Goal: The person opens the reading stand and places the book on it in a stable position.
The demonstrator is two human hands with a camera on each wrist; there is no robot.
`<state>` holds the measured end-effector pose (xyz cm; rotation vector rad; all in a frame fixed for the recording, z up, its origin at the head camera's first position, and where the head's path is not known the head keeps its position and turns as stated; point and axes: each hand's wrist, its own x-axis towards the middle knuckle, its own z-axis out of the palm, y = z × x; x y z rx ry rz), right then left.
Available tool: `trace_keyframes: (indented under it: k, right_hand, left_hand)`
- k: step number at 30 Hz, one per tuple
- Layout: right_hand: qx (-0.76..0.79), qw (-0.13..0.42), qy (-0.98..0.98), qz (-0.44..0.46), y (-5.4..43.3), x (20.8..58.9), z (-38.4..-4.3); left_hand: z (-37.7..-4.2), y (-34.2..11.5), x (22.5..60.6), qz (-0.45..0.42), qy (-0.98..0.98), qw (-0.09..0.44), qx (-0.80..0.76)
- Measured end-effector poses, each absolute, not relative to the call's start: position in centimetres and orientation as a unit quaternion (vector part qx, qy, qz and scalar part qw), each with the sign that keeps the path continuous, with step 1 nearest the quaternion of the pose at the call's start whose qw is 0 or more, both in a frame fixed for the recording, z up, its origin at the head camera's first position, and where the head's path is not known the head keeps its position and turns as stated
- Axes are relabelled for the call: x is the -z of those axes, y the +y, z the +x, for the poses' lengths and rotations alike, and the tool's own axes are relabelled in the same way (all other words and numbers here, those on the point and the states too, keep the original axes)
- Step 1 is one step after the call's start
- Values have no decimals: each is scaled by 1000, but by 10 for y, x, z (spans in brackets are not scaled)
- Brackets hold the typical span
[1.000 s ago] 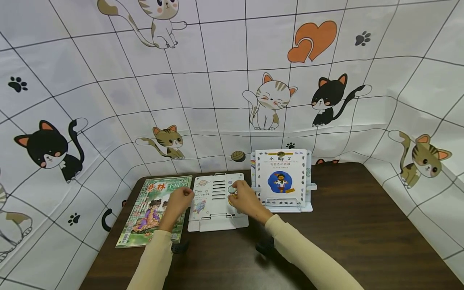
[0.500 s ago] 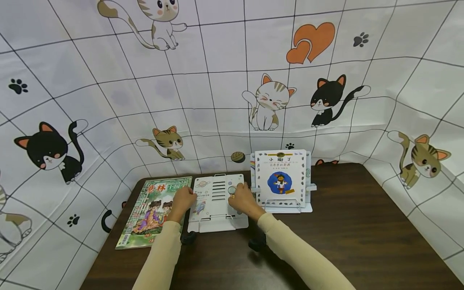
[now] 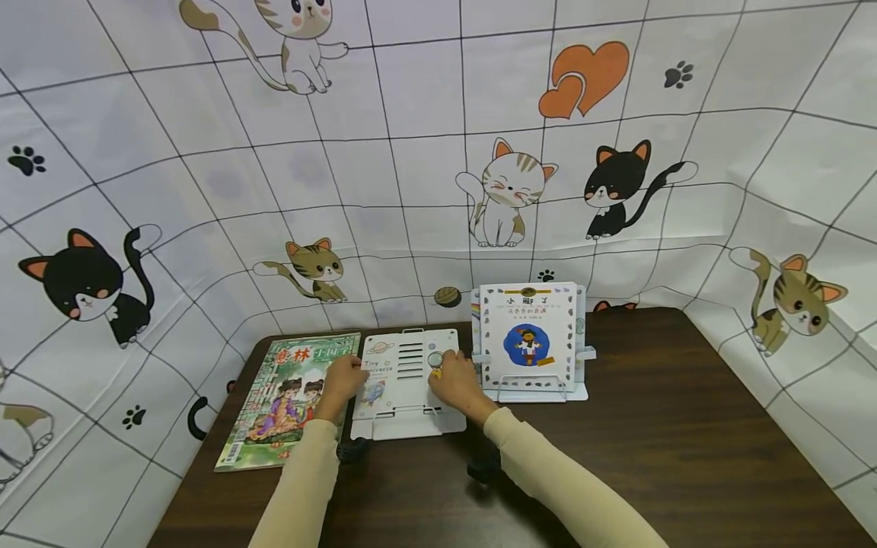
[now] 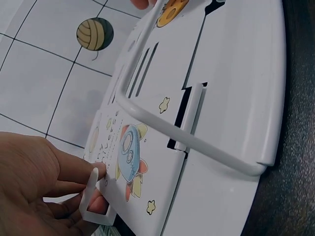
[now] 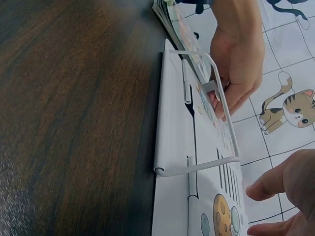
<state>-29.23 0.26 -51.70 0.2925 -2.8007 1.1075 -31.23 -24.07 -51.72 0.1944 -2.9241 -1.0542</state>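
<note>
A white book stand (image 3: 404, 422) printed with "Tiny universe" lies leaning back on the table, with slots down its middle and a bent white wire holder (image 4: 167, 129) across its front. At its left edge my left hand (image 3: 345, 384) pinches a small white side clip (image 4: 87, 196) between thumb and fingers. Over the stand's right side is my right hand (image 3: 455, 387). In the right wrist view, the thumb and a finger of this right hand (image 5: 295, 191) are apart, beside the printed planets. Whether they touch the panel is hidden.
Left of the stand lies a green illustrated magazine (image 3: 263, 449), partly behind the left hand. To the right, a second white stand (image 3: 578, 392) holds a white picture book (image 3: 527, 308) upright. A cat-patterned cloth (image 3: 411, 175) rises behind the dark wooden table (image 3: 651, 426).
My left hand has come right, from over the magazine to the stand's left clip. My right hand has shifted slightly left and down along the stand's right side.
</note>
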Motion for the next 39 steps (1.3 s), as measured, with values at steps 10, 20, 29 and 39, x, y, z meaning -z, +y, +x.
trace_keyframes:
  k: [10,20,29,39]
  right_hand:
    - [-415,89,-900,102,2,524,-297]
    - [-451,62,-888,74,-2,510,-289]
    - [-502,87,-858,63,-2,498,-277]
    - [-542,143,-827,47,8,490,-276]
  left_hand:
    - [-312,-251,519,68,-925,7,374]
    - [-306,-262,515,81,-897,-22,435]
    - [-307,-264,513,95,-878,20,469]
    - [-312,-264,504,78,-854,69,510]
